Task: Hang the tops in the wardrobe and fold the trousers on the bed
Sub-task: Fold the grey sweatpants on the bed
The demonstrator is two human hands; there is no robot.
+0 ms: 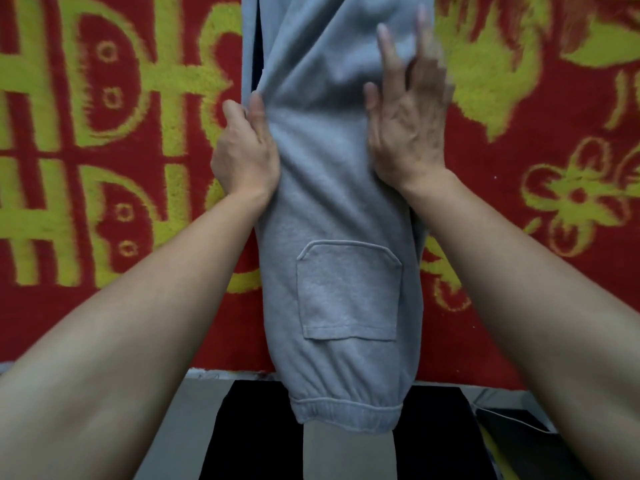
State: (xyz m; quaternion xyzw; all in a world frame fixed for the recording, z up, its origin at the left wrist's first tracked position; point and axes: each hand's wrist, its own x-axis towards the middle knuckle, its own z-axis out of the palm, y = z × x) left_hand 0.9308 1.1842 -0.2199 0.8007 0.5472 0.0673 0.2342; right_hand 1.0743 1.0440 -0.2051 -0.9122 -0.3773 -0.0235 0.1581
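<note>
One pair of grey trousers [339, 209] lies lengthwise on the bed [540, 306]. The patch pocket [348, 292] faces up and the elastic waistband [346, 414] hangs just over the near edge. The left hand [246, 157] grips the left edge of the cloth above the pocket, thumb on top and fingers curled round a bunched ridge. The right hand [405, 133] lies flat on the opposite side, fingers straight and spread, pressing the fabric down; its fingertips are blurred. The hands are apart, one on each side of the leg. A thick red blanket [104, 140] with yellow patterns covers the bed beneath.

This looks like the smoothing step before a fold. To do it well, the flat hand should pin the cloth while the gripping hand draws the edge outward until the creases running up from it are gone. The side seams should then be lined up, and the waistband brought fully onto the bed, so the fold lands square rather than skewed.
</note>
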